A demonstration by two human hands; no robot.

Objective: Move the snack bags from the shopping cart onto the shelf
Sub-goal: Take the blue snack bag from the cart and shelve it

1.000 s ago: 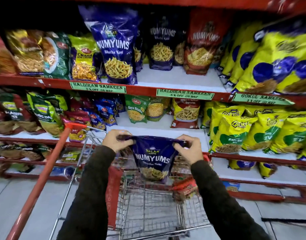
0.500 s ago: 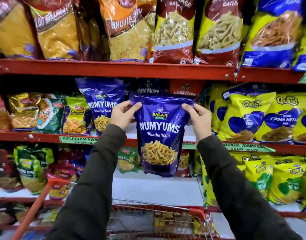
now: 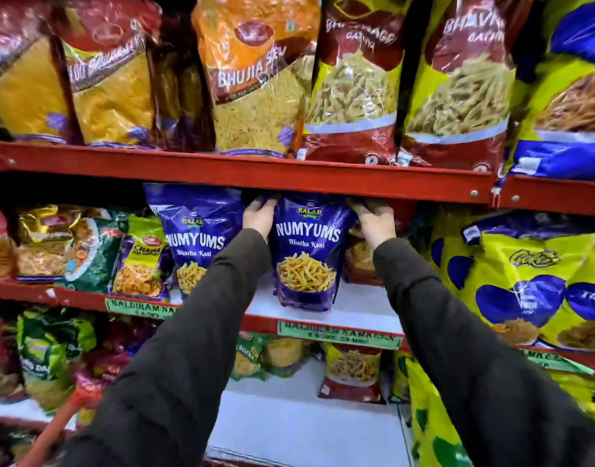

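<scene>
A purple Numyums snack bag [image 3: 306, 254] stands upright on the white board of the middle shelf [image 3: 363, 315], its top tucked under the red rail above. My left hand [image 3: 259, 215] grips its top left corner and my right hand [image 3: 373, 220] grips its top right corner. A second, matching Numyums bag [image 3: 193, 230] stands just to its left. Only the red handle of the shopping cart [image 3: 58, 429] shows at the bottom left; its basket is out of view.
Large orange, red and yellow snack bags [image 3: 255, 79] fill the upper shelf above the red rail [image 3: 242, 173]. Yellow-and-blue bags [image 3: 525, 281] crowd the right side. Green and yellow packets [image 3: 87, 251] sit to the left. The lower shelf [image 3: 289, 429] holds small packets at the back.
Both hands have lifted the Numyums bag out of the cart, carried it up and forward, and set its base on the middle shelf beside the matching bag.
</scene>
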